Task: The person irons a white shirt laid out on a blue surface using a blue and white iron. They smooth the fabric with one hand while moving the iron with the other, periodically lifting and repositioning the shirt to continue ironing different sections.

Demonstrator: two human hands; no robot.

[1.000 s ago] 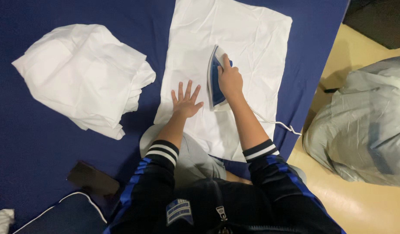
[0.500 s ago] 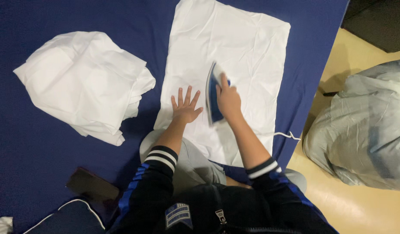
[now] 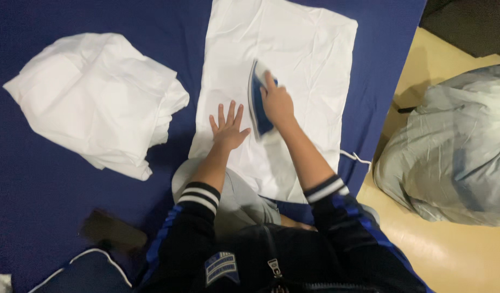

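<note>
At the far left a loose heap of white cloth (image 3: 98, 100) is lying crumpled on the blue sheet (image 3: 38, 184), well apart from the hands. Below it, near the bottom edge, a dark flat thing (image 3: 113, 232) is sitting on the sheet, too blurred to tell what it is, and a dark cushion with white piping (image 3: 82, 271) is showing at the bottom left corner.

Toward the middle, a flat white cloth (image 3: 293, 49) is lying spread out on the sheet, its near edge reaching the person's grey-clad knee (image 3: 234, 201). The left hand (image 3: 228, 129) is resting palm down on this cloth near its left edge, fingers spread wide and holding nothing. Just beside it, the right hand (image 3: 277, 103) is closed around the handle of a blue and white iron (image 3: 256, 100), which is sitting on the middle of the flat cloth with its tip pointing away from the person. Both forearms are bare up to black sleeves with white stripes.

A thin white cord (image 3: 356, 157) is lying by the cloth's right edge, at the sheet's border. Further right, a yellowish floor (image 3: 440, 255) is showing, and a large grey bundle (image 3: 456, 146) is sitting on it at the right edge
</note>
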